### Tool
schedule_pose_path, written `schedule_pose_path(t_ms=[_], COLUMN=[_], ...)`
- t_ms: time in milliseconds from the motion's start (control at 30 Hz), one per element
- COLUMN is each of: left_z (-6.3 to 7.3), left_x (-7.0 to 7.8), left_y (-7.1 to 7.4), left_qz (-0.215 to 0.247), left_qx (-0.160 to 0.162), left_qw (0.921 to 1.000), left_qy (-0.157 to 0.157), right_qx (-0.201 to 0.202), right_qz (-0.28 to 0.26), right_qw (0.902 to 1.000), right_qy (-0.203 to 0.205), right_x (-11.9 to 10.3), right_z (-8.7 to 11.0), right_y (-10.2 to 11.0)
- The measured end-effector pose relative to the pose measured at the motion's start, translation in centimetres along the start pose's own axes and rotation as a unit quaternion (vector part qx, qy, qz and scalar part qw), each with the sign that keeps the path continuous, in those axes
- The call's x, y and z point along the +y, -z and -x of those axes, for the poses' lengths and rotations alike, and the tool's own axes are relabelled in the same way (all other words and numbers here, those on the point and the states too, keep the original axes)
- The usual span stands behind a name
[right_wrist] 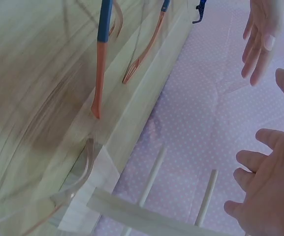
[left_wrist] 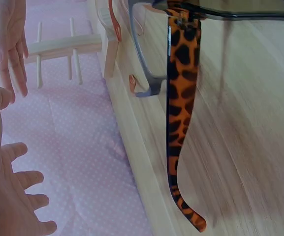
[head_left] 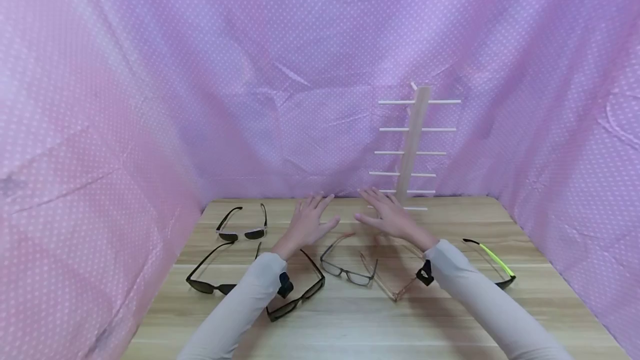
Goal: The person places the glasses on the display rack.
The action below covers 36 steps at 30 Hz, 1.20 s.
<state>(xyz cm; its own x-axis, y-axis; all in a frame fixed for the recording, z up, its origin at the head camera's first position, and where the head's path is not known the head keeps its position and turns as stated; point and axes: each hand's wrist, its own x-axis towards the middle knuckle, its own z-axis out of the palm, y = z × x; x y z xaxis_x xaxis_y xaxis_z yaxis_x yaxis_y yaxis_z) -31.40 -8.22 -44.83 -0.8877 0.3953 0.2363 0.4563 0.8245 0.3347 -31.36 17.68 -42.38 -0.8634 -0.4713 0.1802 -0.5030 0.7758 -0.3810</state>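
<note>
My left hand (head_left: 309, 222) and right hand (head_left: 392, 218) hover over the far part of the wooden table (head_left: 340, 326), palms down, fingers straight and spread, holding nothing. Below and nearer than the left hand lie sunglasses (head_left: 286, 309), whose orange-and-black tortoiseshell temple (left_wrist: 183, 98) shows in the left wrist view. Grey-framed eyeglasses (head_left: 358, 278) with orange temple tips (right_wrist: 99, 83) rest between the two forearms. Clear, pinkish-framed eyeglasses (head_left: 396, 296) lie beneath the right forearm, partly hidden by it. Just behind the right hand stands a pale wooden display rack (head_left: 413, 138) with several crossbars.
At the left lie white-framed sunglasses (head_left: 228, 237) and black sunglasses (head_left: 202, 287), the latter partly covered by the left sleeve. Sunglasses with a neon-yellow temple (head_left: 495, 259) are at the right, partly behind the right sleeve. Pink dotted cloth (head_left: 300, 71) encloses the table's back and sides.
</note>
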Motion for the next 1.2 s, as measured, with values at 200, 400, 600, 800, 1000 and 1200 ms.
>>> schedule_pose_path(t_ms=[200, 400, 600, 800, 1000, 1200], left_z=[-0.6, -1.1, -1.5, -1.8, -3.0, -4.1], left_x=[0.4, 1.1, 1.6, 2.2, 3.1, 4.4], left_y=[-0.4, -0.9, -1.7, -2.1, -3.4, -5.6], left_qz=[0.017, 0.053, 0.194, 0.314, 0.429, 0.436], left_qx=[0.001, -0.004, -0.067, -0.103, -0.106, -0.096], left_qw=[0.9997, 0.9975, 0.9783, 0.9433, 0.8924, 0.8873], left_qy=[-0.020, -0.048, -0.029, 0.033, 0.094, 0.115], right_qx=[0.009, 0.001, -0.001, -0.017, -0.051, -0.081], right_qz=[-0.036, -0.104, -0.147, -0.197, -0.272, -0.322], right_qw=[0.9993, 0.9945, 0.9890, 0.9794, 0.9559, 0.9312], right_qy=[0.009, 0.016, -0.016, -0.043, -0.099, -0.151], right_x=[0.7, 2.4, 4.4, 7.0, 9.0, 11.0], right_z=[0.9, 2.3, 4.3, 5.5, 6.1, 6.5], right_y=[1.3, 1.6, 1.8, 2.1, 2.5, 2.4])
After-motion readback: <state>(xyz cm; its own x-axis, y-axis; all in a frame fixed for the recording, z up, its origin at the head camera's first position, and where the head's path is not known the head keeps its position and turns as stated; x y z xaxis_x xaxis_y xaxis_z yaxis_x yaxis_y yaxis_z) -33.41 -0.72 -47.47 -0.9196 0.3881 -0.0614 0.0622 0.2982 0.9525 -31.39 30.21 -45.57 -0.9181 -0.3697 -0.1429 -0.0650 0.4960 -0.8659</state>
